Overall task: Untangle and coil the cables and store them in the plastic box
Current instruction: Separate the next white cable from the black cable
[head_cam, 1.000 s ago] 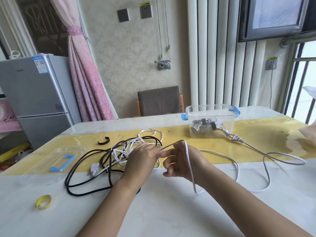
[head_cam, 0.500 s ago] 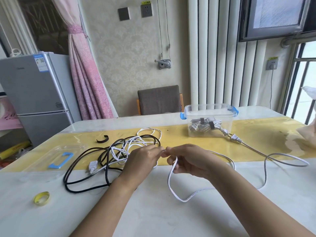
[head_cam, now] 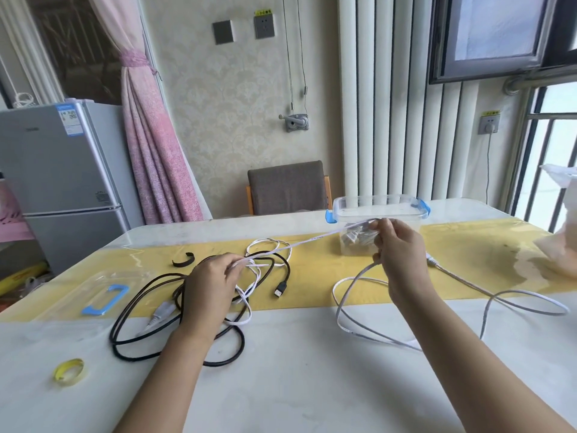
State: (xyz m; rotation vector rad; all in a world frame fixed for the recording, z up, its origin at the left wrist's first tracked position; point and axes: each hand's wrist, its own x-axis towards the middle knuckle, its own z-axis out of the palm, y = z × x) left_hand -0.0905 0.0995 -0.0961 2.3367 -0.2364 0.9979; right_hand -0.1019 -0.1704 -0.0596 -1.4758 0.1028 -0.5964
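One white cable (head_cam: 312, 239) stretches taut between the hands: left hand (head_cam: 212, 282) pinches it at 9 o'clock over the black cable (head_cam: 134, 295) tangle, right hand (head_cam: 399, 251) grips it at 2 o'clock (before the plastic box (head_cam: 359, 203)); slack loops lie on the surface (head_cam: 296, 385) at 4 o'clock.

No wording is sharp enough to read. A grey fridge (head_cam: 56, 170) carries a blue-and-white label (head_cam: 70, 120) at the top corner of its door, with a square scan code and lines of tiny print. Small faint lettering (head_cam: 32, 130) sits further left on the same door, and a small dark sticker (head_cam: 103, 196) sits lower down. A yellow tag (head_cam: 263, 13) with dark characters tops a wall socket (head_cam: 264, 26). A similar yellow tag (head_cam: 490, 113) tops a second socket (head_cam: 489, 124) near the window. A white cable (head_cam: 315, 238) bears tiny illegible printed marks.
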